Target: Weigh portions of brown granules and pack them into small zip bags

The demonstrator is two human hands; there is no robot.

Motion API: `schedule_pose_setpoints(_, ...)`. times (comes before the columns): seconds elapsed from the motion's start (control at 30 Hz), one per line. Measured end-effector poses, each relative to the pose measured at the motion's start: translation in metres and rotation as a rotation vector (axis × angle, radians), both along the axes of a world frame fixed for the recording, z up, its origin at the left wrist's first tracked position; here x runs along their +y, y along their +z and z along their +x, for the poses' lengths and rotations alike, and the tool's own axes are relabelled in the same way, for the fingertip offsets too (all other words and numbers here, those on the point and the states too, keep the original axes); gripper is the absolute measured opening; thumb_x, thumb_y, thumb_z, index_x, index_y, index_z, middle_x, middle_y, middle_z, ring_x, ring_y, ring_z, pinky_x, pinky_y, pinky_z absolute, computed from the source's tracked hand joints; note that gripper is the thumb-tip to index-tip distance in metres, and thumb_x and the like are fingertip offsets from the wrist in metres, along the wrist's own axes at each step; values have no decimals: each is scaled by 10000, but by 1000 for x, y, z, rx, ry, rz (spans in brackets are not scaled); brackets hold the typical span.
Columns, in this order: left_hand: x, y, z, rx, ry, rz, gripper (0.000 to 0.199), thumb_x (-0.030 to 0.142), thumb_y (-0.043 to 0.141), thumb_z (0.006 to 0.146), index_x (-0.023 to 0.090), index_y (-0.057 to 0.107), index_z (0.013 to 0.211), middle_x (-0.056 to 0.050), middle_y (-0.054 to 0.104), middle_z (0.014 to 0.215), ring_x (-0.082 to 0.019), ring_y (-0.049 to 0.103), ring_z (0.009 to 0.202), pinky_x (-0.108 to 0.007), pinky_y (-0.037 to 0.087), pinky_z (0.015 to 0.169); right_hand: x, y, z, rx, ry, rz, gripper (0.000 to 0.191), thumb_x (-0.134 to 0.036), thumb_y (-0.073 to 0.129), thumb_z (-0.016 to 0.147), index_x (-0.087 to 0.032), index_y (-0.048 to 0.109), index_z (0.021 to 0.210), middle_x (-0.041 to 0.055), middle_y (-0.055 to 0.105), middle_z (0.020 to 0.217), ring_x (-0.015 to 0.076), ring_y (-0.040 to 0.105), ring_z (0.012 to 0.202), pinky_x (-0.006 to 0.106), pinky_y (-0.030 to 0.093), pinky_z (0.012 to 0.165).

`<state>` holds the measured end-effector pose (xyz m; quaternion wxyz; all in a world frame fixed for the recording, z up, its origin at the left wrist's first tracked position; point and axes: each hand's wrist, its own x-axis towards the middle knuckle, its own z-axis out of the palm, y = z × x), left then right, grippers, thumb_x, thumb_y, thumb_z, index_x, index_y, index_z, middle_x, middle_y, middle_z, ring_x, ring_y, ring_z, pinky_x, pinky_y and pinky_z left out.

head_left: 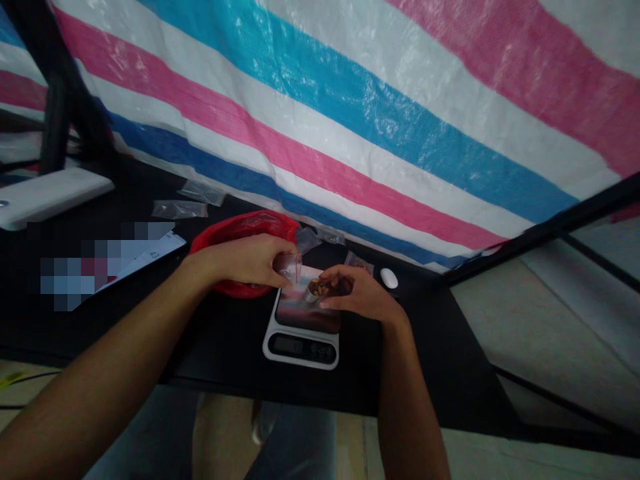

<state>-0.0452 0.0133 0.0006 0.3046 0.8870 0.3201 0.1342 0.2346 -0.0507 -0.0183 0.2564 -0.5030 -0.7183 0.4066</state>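
Note:
A white kitchen scale (303, 350) with a shiny weighing plate lies in front of me on the black table. Over the plate my right hand (353, 290) has its fingers closed around a small metal cup (313, 293) filled with brown, nut-like pieces (320, 288). Pinched in my left hand (263, 260), left of the cup, is a small clear zip bag (290, 267) with a red line along its mouth. Behind and below my left hand sits a red plastic bag (225, 230) with its mouth spread open; its contents are hidden.
Several clear bags (180, 209) lie along the back of the table, one with brown bits (361, 263). A white mouse-like object (389, 278) is at right. At left are a white box (55, 193) and papers (145, 260). Striped sheeting (320, 127) hangs behind.

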Motion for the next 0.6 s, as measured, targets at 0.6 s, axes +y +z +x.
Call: schedule_pose_setpoints(0.6,-17,6,14,119,-7,141,340,474,729,815,237,785,1054,-71,790,991,-258,722,873,-299,437,706,-2,11,-12,-56,16,215,309,-240,802,811,-193,742,1111,69,784,1077,213,718,949,346,565,822)
